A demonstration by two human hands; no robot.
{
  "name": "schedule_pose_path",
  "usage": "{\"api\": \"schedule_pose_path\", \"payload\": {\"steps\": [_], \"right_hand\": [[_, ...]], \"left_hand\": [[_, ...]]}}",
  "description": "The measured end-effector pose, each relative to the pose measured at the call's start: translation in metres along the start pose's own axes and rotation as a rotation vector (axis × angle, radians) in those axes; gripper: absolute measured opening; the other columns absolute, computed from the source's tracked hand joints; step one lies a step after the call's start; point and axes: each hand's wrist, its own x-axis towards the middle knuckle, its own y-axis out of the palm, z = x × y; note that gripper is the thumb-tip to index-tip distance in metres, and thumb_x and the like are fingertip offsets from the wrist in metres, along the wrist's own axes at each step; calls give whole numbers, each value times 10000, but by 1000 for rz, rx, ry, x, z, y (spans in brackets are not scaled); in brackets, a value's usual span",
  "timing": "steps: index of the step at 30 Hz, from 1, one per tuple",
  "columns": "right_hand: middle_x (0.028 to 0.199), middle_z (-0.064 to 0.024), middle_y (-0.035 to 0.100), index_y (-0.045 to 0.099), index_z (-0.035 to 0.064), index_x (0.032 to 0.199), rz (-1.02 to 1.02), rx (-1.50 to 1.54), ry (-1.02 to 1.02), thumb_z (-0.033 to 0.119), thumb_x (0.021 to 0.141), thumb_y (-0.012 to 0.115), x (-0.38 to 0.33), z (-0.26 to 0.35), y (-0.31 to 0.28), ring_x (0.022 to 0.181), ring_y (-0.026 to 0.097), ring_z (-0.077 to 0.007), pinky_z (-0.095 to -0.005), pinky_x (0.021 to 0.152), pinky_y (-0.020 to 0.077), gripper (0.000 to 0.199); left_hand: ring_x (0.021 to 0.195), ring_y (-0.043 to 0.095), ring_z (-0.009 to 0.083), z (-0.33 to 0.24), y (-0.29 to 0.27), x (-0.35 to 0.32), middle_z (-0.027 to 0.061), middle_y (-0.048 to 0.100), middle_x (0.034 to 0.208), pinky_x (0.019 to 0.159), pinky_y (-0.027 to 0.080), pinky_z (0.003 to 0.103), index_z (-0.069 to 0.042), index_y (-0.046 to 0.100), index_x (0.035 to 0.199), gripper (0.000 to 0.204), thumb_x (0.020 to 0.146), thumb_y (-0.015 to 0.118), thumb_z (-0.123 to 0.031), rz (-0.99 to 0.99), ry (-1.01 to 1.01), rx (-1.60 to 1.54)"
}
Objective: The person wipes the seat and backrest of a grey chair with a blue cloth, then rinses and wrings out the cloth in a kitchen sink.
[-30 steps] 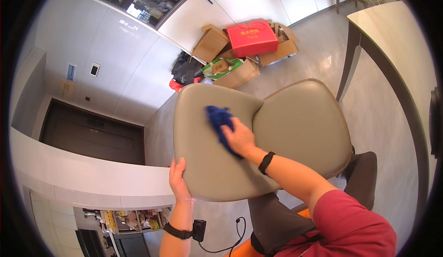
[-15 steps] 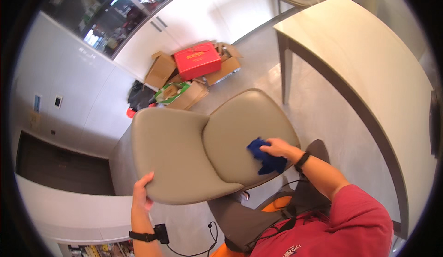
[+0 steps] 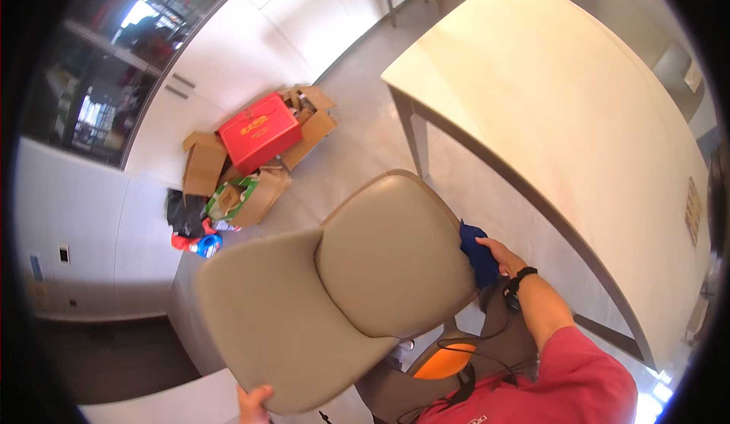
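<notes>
Grey floor, white cabinets, cardboard boxes (image 3: pixel 262 150), pale desk (image 3: pixel 578 120). Head view: my right hand (image 3: pixel 498 255) clamps a soft blue cloth (image 3: pixel 477 253) against the chair (image 3: pixel 342 287) seat edge; left hand (image 3: pixel 255 403) grips the backrest rim. Chair looks stiff, bulky.

Red sleeve (image 3: pixel 578 371) (black wristband (image 3: pixel 520 278))

A flat red box (image 3: pixel 260 133) with gold marks lies on a heap of open brown cardboard boxes (image 3: pixel 204 167) on the floor, beside the white cabinets. Just below them stand a green and white package (image 3: pixel 230 200) and a blue and red package (image 3: pixel 205 244).
</notes>
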Motion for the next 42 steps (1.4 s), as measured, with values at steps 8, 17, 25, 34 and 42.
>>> {"api": "schedule_pose_path", "payload": {"steps": [8,17,25,34,42], "right_hand": [[1404,-134,632,606,92,1402,-753,-153,-198,445,873,722,-45,18,-63,1295,577,-295,-416,1097,445,646],[1416,-207,587,514,74,1481,-587,-538,-395,305,866,758,-101,-23,-86,1268,566,-302,-436,1047,468,701],[1163,-198,709,637,-73,1257,-744,-380,-499,416,844,780,-311,-14,71,1041,677,-260,-386,916,536,656],[1274,-120,617,531,-12,1403,-390,53,-827,396,1045,587,-417,-74,321,1138,570,-202,-339,995,458,547],[1304,-183,604,433,54,1501,-2151,-447,161,422,957,688,-469,-596,248,1167,575,-342,-451,1019,473,705]], "left_hand": [[1137,629,283,-27,119,-40,134,651,1267,973,519,399,46,569,1348,565,812,688,-91,48,-89,61],[980,678,265,-51,185,8,140,729,1082,878,542,389,78,669,1191,494,950,731,-349,368,50,747],[813,732,296,-233,178,26,164,762,915,734,569,377,-38,748,1053,233,918,726,-226,755,868,829],[1311,548,346,-172,230,25,222,451,1506,1057,486,448,-82,19,1626,1308,727,952,-257,1527,1152,521],[1035,639,398,-131,233,49,154,665,1113,850,551,458,-168,570,1315,651,708,790,-86,1414,1713,649]]}}
